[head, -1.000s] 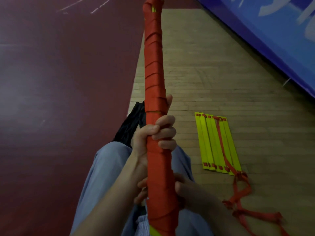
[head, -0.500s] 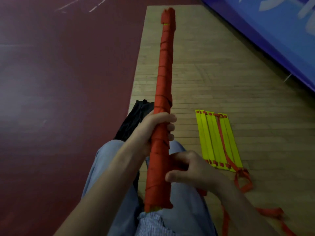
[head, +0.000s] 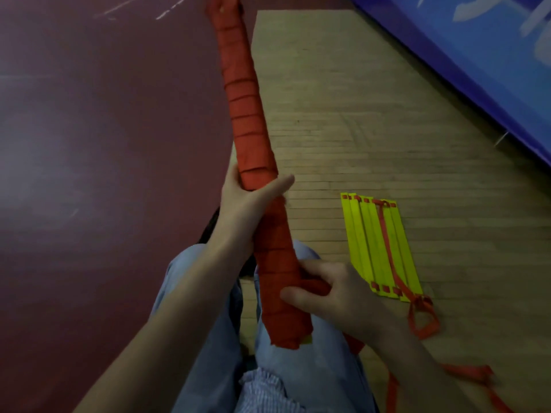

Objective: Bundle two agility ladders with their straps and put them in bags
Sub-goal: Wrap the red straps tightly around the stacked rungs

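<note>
the floor fills the view: a dark red surface (head: 104, 144) on the left and a strip of wooden floor (head: 357, 114) on the right, edged at the top right corner by blue padding (head: 477, 55). the person's jeans-clad legs (head: 298, 377) stretch out from the bottom edge.

the wrapped ladder (head: 247, 114), wound end to end in red strap, runs from the right thigh up to the top edge. a second ago it stood almost upright before the camera; now it leans up and to the left, its far end over the dark red surface. only a sliver of yellow shows at its near end, so i judge this first bundle is nearly finished.

the second ladder (head: 378, 245) lies flat on the wooden floor to the right of the legs, rungs side by side, in the same spot as before and not yet bundled. a black bag (head: 208, 231) peeks out behind the left forearm.

the left hand (head: 244, 201) has regripped: it holds the bundle at mid-length, thumb laid across the front, fingers hidden behind. the right hand (head: 331, 293) has moved onto the near end and curls its fingers round it.

the loose strap (head: 423, 320) trails off the second ladder's near end. bagging looks next for the first bundle.
</note>
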The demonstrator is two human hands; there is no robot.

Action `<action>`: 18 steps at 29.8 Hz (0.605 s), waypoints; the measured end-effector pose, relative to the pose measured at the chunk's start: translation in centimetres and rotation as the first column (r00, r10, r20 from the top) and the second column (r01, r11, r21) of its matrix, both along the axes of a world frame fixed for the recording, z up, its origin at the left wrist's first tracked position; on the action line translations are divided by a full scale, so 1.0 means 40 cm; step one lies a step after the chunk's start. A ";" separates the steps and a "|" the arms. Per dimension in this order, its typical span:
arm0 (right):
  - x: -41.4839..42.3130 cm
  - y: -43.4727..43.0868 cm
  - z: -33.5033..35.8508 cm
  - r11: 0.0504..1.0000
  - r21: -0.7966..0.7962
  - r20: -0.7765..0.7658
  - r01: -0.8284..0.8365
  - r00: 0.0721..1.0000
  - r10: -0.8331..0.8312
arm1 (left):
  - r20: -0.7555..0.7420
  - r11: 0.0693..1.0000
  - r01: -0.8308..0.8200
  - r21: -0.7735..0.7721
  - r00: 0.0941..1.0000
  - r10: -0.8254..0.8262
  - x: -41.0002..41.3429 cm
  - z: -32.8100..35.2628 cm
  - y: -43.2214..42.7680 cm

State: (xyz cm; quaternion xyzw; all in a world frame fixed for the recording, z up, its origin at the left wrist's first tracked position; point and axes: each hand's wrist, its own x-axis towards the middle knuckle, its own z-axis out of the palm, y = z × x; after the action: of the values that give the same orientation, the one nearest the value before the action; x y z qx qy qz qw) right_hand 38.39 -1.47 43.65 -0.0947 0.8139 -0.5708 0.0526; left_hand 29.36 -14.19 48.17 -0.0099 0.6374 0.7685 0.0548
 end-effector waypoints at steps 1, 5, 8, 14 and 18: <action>-0.001 0.000 0.007 0.999 0.044 -0.064 -0.009 0.998 0.012 | 0.002 0.999 -0.021 -0.036 1.000 0.021 0.001 -0.003 0.001; -0.018 0.014 0.052 0.977 0.066 -0.001 -0.204 0.979 0.205 | 0.142 0.988 0.092 0.123 0.984 -0.109 0.018 -0.025 -0.025; -0.031 0.024 0.068 0.956 0.051 0.133 -0.289 0.950 0.281 | 0.085 0.844 0.263 0.468 0.937 -0.339 0.023 -0.043 -0.028; -0.020 -0.024 0.045 0.937 -0.114 0.343 -0.332 0.872 0.350 | -0.204 0.625 0.560 0.544 0.811 -0.549 0.022 -0.032 -0.017; -0.006 -0.051 0.031 0.966 -0.143 0.232 -0.214 0.942 0.242 | -0.164 0.738 0.569 0.363 0.819 -0.550 0.010 0.013 -0.041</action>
State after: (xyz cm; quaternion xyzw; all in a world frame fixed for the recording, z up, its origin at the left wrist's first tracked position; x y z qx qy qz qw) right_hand 38.15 -3.50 44.88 -0.1194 0.7502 -0.6142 0.2138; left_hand 29.75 -15.81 48.71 0.2109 0.4429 0.8289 0.2689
